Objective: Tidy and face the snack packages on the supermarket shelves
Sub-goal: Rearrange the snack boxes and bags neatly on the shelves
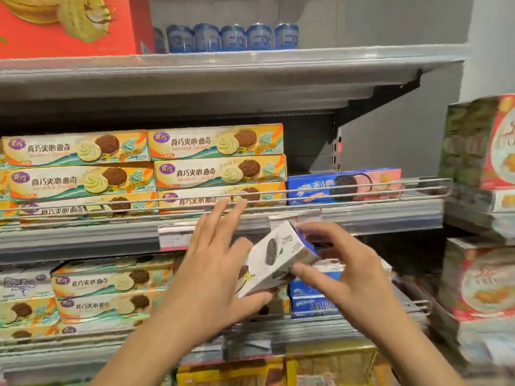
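Note:
A white cookie box (274,259) with a dark sandwich biscuit printed on it is tilted in front of the shelves. My right hand (337,267) grips its upper right end with fingers and thumb. My left hand (214,263) touches the box's lower left corner with the thumb, its fingers spread wide. Yellow sandwich-cookie boxes (217,160) are stacked in two columns on the middle shelf behind a wire rail (348,190). A blue and pink cookie box (344,185) lies to their right. More yellow boxes (111,291) and blue boxes (312,302) sit on the lower shelf.
Blue-labelled cans (232,37) and a large red box (69,23) stand on the top shelf. Red and green biscuit tins (479,143) are stacked on the adjoining rack at the right. Price tag strips (178,235) run along the shelf edges. Yellow packs (278,369) lie at the bottom.

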### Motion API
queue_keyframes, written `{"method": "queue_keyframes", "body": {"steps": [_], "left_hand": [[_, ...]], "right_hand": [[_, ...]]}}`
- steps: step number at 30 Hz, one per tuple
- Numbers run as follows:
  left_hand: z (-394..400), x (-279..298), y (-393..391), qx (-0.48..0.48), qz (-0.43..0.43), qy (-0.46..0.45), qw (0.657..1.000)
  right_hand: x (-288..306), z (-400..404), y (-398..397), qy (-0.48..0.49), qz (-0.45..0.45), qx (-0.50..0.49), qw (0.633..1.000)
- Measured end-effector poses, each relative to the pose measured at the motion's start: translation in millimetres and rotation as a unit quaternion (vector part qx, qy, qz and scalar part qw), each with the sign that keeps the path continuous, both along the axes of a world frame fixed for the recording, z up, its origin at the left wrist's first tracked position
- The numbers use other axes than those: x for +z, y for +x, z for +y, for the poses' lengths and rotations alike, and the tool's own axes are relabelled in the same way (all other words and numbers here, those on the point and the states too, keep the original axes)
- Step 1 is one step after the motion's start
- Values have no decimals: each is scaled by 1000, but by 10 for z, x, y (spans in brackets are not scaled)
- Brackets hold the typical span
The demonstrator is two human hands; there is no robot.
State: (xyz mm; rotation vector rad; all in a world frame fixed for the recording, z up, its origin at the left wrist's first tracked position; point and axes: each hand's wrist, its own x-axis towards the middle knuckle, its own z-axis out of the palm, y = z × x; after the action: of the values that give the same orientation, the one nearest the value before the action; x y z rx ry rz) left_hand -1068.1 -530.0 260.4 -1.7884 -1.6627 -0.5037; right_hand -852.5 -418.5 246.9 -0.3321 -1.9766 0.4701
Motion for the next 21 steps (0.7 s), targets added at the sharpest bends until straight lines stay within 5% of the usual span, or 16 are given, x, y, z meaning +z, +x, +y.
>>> {"method": "queue_keyframes", "body": {"steps": [8,14,21], "left_hand": [[81,-534,466,-28,-170,53,984],[4,-1038,689,-5,-495,211,843],[293,-1205,1037,-31,-590,115,798]], "right_hand": [[-557,40,489,-174,120,15,977],[-872,187,740,-281,256,-12,925],[-976,398,900,-295,272,-39,915]]}}
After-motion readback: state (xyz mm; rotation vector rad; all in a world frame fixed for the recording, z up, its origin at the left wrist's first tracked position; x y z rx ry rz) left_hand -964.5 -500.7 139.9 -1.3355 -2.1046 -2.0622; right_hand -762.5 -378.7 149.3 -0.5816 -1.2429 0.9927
